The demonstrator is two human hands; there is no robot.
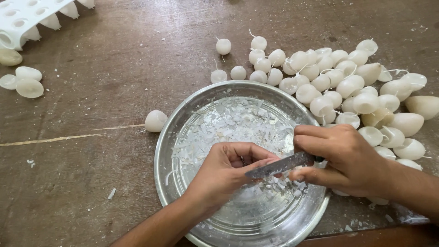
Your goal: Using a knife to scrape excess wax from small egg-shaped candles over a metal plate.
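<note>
Centre of frame, lower half: the knife (pixel 280 165), a short dull-grey blade, lies across the gap between the two hands, above the steel plate (pixel 161 151). The right hand (pixel 344 158) has its fingers wrapped tight around the handle, which is hidden. The left hand (pixel 228 170) is curled, its fingertips pinching something small against the blade; the piece itself is concealed, though it is probably one of the white wax pieces. White wax shavings (pixel 228 126) cover the plate's floor beneath the hands.

The step in hand appears to be trimming, with scraps falling into the plate. The next stroke calls for a light, controlled pull, the blade edge kept clear of the left fingertips.

Right of the plate, reaching the upper right of the frame, lies a heap of rounded white wax pieces with wicks (pixel 338 87). One lone piece (pixel 155 120) rests just left of the plate's rim. At upper left sits a white mould tray (pixel 18 18), a few pale pieces (pixel 25 81) below it, all on the worn wooden table (pixel 91 174).
</note>
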